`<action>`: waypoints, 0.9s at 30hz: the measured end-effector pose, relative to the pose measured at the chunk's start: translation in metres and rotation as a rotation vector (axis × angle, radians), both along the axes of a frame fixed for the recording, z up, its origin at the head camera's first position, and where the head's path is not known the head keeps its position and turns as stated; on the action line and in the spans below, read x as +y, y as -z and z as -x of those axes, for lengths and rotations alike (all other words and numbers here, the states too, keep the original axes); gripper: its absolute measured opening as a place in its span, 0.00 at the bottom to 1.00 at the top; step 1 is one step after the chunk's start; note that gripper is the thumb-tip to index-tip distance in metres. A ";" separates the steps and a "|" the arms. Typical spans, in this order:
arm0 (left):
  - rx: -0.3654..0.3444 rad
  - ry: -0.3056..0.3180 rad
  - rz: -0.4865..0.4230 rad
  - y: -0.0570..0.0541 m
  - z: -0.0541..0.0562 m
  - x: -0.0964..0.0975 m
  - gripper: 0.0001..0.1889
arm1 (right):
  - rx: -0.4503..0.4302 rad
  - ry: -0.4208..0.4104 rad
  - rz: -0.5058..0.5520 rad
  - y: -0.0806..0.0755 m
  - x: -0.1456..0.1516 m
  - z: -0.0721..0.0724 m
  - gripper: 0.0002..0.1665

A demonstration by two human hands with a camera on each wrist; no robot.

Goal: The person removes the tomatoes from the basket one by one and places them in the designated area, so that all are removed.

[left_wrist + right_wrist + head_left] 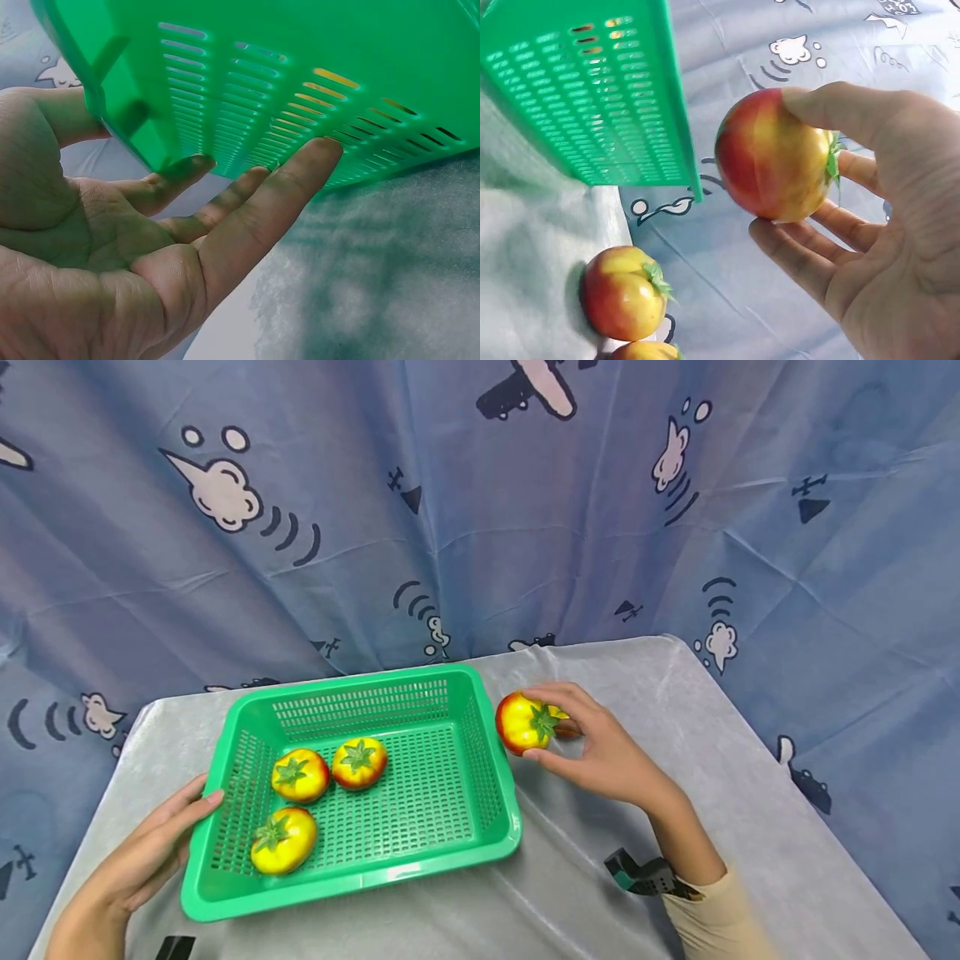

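A green plastic basket with slotted walls stands on the table. My left hand grips its left side, thumb over the rim and fingers against the outer wall. Three red-and-yellow toy tomatoes with green leafy tops lie inside, one of them a yellow tomato near the front. Just beyond the basket's right rim, my right hand pinches another tomato between thumb and fingers. Below it in the right wrist view are a tomato on the table and part of one more, mostly hidden by my hand in the head view.
A grey cloth covers the table. Behind it hangs a blue curtain printed with planes and clouds. A black wrist strap is on my right forearm.
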State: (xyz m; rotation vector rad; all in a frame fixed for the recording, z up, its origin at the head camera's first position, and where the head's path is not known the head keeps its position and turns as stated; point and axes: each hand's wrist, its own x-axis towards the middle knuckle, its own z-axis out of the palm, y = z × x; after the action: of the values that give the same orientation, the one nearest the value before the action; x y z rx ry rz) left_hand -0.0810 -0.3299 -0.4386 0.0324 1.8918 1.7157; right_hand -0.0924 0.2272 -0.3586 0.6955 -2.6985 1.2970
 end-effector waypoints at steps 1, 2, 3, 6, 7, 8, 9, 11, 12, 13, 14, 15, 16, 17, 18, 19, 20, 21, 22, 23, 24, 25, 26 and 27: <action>0.002 -0.006 -0.006 0.002 -0.002 -0.002 0.35 | 0.005 -0.007 -0.007 -0.001 0.000 0.002 0.41; 0.006 -0.014 -0.011 0.003 -0.004 -0.004 0.35 | 0.010 -0.011 -0.011 -0.001 0.000 0.003 0.41; 0.007 -0.022 -0.015 0.005 -0.006 -0.006 0.35 | 0.015 -0.014 -0.013 -0.003 -0.001 0.005 0.41; 0.010 -0.044 -0.016 0.009 -0.011 -0.011 0.34 | 0.027 -0.011 -0.013 -0.006 0.001 0.011 0.41; 0.010 -0.048 -0.021 0.010 -0.012 -0.013 0.33 | 0.028 -0.004 -0.012 -0.006 0.003 0.012 0.41; 0.012 -0.047 -0.028 0.011 -0.013 -0.014 0.34 | 0.029 0.004 -0.013 -0.006 0.005 0.014 0.41; 0.012 -0.042 -0.033 0.011 -0.013 -0.015 0.34 | 0.030 0.013 -0.016 -0.006 0.007 0.015 0.41; 0.013 -0.033 -0.043 0.010 -0.011 -0.018 0.36 | 0.022 0.034 -0.022 -0.004 0.011 0.017 0.41; 0.012 -0.025 -0.051 0.009 -0.010 -0.018 0.37 | 0.020 0.044 -0.024 -0.003 0.013 0.019 0.41; 0.011 -0.016 -0.054 0.008 -0.009 -0.019 0.38 | 0.018 0.055 -0.024 -0.002 0.015 0.020 0.41; 0.010 -0.007 -0.053 0.007 -0.007 -0.019 0.38 | 0.014 0.066 -0.027 0.000 0.017 0.020 0.41; 0.008 -0.003 -0.047 0.005 -0.005 -0.019 0.39 | 0.012 0.076 -0.027 0.001 0.019 0.021 0.41; 0.006 0.000 -0.044 0.004 -0.003 -0.018 0.39 | 0.011 0.086 -0.028 0.003 0.021 0.022 0.41; 0.009 0.006 -0.044 0.003 -0.002 -0.017 0.39 | 0.014 0.095 -0.030 0.004 0.023 0.023 0.41; 0.011 0.011 -0.044 0.002 0.000 -0.016 0.39 | 0.019 0.105 -0.032 0.004 0.025 0.024 0.40; 0.017 0.015 -0.043 0.002 0.001 -0.014 0.39 | 0.024 0.114 -0.035 0.005 0.028 0.024 0.40; 0.023 0.019 -0.050 0.002 0.002 -0.013 0.39 | 0.028 0.123 -0.039 0.006 0.031 0.025 0.40; 0.023 0.024 -0.063 0.002 0.002 -0.012 0.38 | 0.031 0.131 -0.041 0.007 0.034 0.025 0.40; 0.026 0.031 -0.079 0.002 0.003 -0.011 0.38 | 0.033 0.141 -0.045 0.009 0.037 0.025 0.40; 0.029 0.038 -0.092 0.003 0.003 -0.010 0.37 | 0.033 0.151 -0.048 0.011 0.041 0.025 0.40; 0.031 0.044 -0.103 0.003 0.004 -0.010 0.37 | 0.034 0.161 -0.051 0.013 0.044 0.025 0.40; 0.033 0.052 -0.115 0.003 0.004 -0.010 0.36 | 0.034 0.173 -0.055 0.015 0.047 0.025 0.41; 0.033 0.060 -0.130 0.003 0.005 -0.010 0.36 | 0.032 0.183 -0.057 0.018 0.050 0.025 0.41; 0.032 0.065 -0.138 0.003 0.005 -0.010 0.36 | 0.031 0.192 -0.059 0.019 0.053 0.026 0.41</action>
State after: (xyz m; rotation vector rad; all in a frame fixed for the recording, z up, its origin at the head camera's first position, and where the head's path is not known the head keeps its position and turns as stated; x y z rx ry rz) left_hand -0.0862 -0.3396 -0.4417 0.1735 1.7720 1.8079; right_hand -0.1184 0.2798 -0.3779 0.4429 -2.7099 1.1564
